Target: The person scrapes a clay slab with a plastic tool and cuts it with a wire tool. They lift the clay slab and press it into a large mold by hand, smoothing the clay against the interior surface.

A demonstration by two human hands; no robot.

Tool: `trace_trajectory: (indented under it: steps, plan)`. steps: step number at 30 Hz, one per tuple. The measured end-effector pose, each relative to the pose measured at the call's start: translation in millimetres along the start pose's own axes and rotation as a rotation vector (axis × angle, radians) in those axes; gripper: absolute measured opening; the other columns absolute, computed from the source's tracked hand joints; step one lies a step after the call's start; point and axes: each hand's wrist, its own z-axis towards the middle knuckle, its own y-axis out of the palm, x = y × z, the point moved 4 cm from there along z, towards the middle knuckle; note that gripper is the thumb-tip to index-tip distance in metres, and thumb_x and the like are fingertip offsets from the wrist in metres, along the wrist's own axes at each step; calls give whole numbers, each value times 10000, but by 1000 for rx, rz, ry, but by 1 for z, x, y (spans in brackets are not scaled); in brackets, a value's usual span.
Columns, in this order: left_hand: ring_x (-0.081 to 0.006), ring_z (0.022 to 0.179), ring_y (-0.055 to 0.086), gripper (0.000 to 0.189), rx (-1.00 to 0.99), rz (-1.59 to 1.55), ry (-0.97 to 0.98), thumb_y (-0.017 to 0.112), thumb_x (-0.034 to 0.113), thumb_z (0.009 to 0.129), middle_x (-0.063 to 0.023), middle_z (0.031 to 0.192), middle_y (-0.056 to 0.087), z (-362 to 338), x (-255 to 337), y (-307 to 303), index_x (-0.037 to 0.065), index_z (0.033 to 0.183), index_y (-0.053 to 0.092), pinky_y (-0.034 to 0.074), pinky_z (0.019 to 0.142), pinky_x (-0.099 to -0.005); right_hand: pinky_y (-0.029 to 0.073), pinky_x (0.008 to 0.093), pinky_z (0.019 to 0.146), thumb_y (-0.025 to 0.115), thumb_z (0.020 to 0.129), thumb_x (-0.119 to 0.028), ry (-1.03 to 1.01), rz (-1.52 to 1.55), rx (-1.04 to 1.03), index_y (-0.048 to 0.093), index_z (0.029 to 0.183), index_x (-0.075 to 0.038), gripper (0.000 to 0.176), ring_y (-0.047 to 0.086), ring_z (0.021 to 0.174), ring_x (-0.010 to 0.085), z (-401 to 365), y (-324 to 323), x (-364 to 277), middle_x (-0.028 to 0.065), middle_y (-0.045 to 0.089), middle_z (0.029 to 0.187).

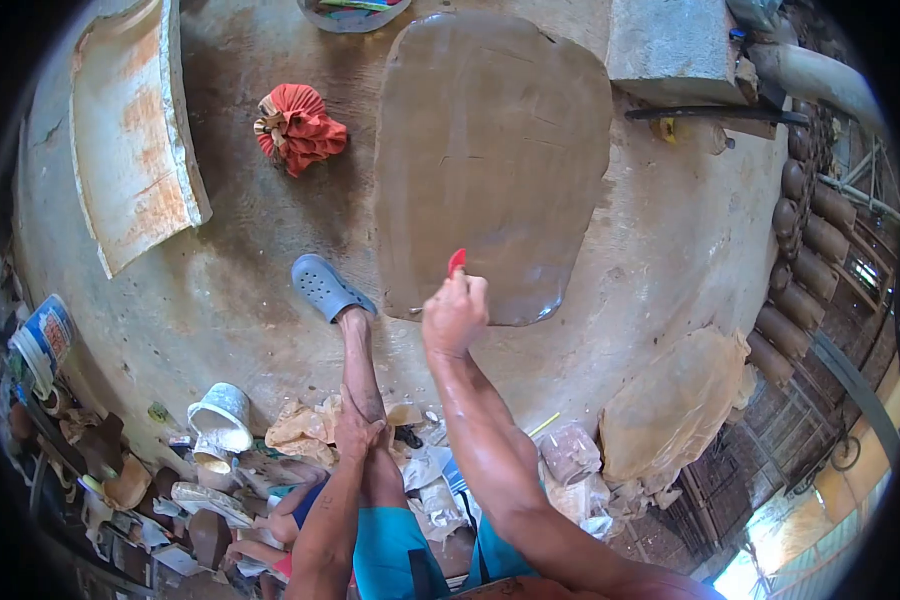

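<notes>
The right hand (pixel 457 312) has its grip closed on one small red tool (pixel 457 262). The exposed part of the tool points away from the person, its long axis leaning slightly right; the rest is hidden in the fingers. The tool is over the near end of one large brown slab (pixel 495 170), left of that end's middle. Whether it touches the surface, I cannot tell. The slab lies flat on the floor (pixel 670 250), its long axis running away from the person, with rounded corners and several short cracks.

The left hand (pixel 358 430) has its grip clamped on the person's own leg (pixel 358 365), above one blue-grey clog (pixel 326 286), whose toe points away and to the left.

Left of the slab sits one red cloth bundle (pixel 300 128); farther left, one curved pale piece (pixel 135 130) has its long axis running away from the person. One grey block (pixel 670 40) stands by the slab's far right corner, and one wrapped rounded piece (pixel 670 410) lies at the near right. Two buckets show: one printed (pixel 45 340), one whitish (pixel 222 415).
</notes>
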Motion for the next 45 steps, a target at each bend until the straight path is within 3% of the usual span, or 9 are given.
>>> trace_trajectory:
  steps: [3,8,12,17,27,32,34,41,45]
  plan:
    - [-477,1238,663,1389,-41,63,-9,968,366,694,-322,1391,627,9,-3,-15,191,1726,56,560,1050,-522,559,448,768,661,930,-63,69,39,10,751,1074,-41,171,666,877,321,-4,8,-30,108,655,984]
    - [-483,1345,605,1442,-148,59,8,984,424,664,-334,1471,580,37,-17,-37,196,1729,39,521,1126,-520,550,470,755,640,955,-69,-410,119,-135,752,967,-38,117,652,855,322,0,-31,-27,108,674,927]
    - [-488,1350,599,1452,-220,65,13,981,447,657,-336,1504,556,44,-24,-40,209,1730,33,503,1145,-524,540,477,753,666,956,-97,67,-110,191,753,949,-20,117,680,866,350,29,-85,110,156,703,931]
    - [-485,1353,598,1439,-196,36,90,972,455,665,-323,1503,569,49,-35,-40,216,1730,35,509,1134,-522,538,503,788,706,927,-107,285,-252,-23,764,1017,-8,145,685,878,382,13,-72,193,171,687,914]
    - [-443,1391,582,1478,-249,103,194,972,536,644,-318,1522,556,83,-53,-58,145,1728,47,503,1144,-499,556,489,764,683,920,-59,372,519,-86,749,1037,8,150,675,831,371,-93,34,-21,157,655,925]
    - [-438,1435,540,1500,-197,-120,500,969,566,635,-326,1536,539,103,-68,-48,140,1729,36,474,1174,-494,556,473,739,711,925,-75,193,348,-35,754,1034,-13,133,696,847,347,-66,27,-96,151,676,926]
    - [-454,1433,536,1502,-282,36,224,971,559,636,-319,1545,534,72,-47,-69,119,1727,37,467,1181,-500,544,476,765,722,898,-66,234,283,20,747,1015,-11,132,691,869,351,-53,-5,-67,162,681,897]
    - [-438,1458,512,1487,-239,165,92,993,471,645,-317,1548,532,48,-18,-68,113,1723,33,446,1199,-502,538,566,739,721,873,-216,733,-88,210,720,887,17,233,718,762,437,4,-60,188,225,737,798]
    - [-445,1489,472,1474,-273,147,18,985,483,665,-298,1600,480,24,2,-71,122,1726,28,429,1222,-495,538,608,792,671,867,-295,628,-51,273,735,871,18,319,717,817,484,137,-54,134,264,730,833]
